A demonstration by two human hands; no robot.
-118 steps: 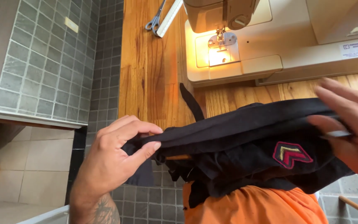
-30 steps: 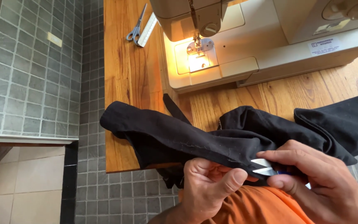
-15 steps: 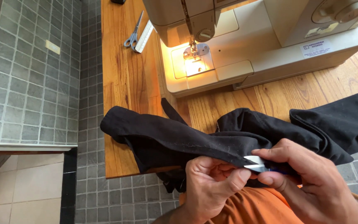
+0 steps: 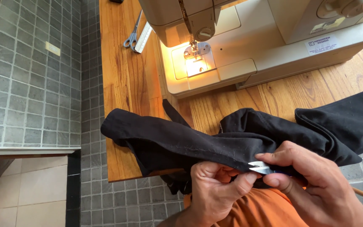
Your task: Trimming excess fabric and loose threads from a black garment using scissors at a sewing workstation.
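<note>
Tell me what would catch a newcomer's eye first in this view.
First, the black garment draped over the near edge of the wooden table, pinched by the left hand while the right hand holds small metal snips at its seam. Behind it, the cream sewing machine glows with its lamp on, and scissors lie to its left.

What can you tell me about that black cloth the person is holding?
The black cloth looks like a soft woven garment, bunched and folded, with a stitched seam along its near edge. It drapes from the wooden table toward the person's lap, one end hanging past the table's corner, and a narrow strap lies toward the sewing machine. The left hand pinches the seam from below; the right hand holds a small metal blade against it.
</note>
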